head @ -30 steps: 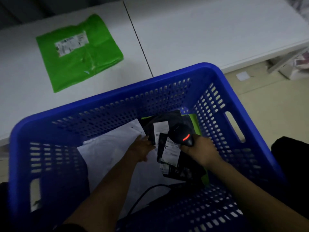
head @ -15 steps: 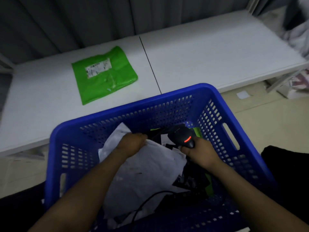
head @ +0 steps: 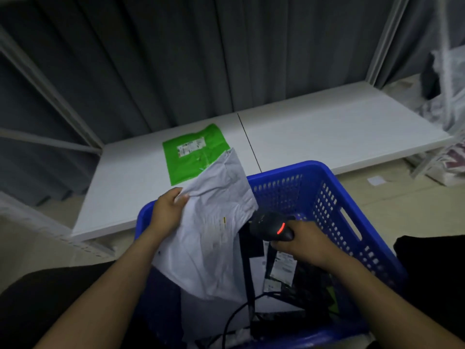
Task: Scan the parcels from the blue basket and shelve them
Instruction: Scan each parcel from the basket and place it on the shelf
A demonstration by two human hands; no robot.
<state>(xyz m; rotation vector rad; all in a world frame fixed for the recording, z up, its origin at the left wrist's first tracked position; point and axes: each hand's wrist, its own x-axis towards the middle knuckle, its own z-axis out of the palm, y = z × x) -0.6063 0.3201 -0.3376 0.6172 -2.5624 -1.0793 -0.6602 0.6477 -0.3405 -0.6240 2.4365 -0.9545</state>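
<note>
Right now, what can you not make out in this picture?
All in the head view:
white parcel: no label shows on this side.
green parcel: label text too small; near corner behind the white parcel.
blue basket: contents dark, partly covered by the right hand and scanner.

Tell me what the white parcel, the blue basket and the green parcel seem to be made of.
White parcel: thin plastic mailer film, probably, matte; it creases and droops.
Blue basket: rigid moulded plastic, smooth; walls with regular slots and a handle cutout.
Green parcel: likely plastic film, slight sheen; wrinkled flat, paper label on top.
</note>
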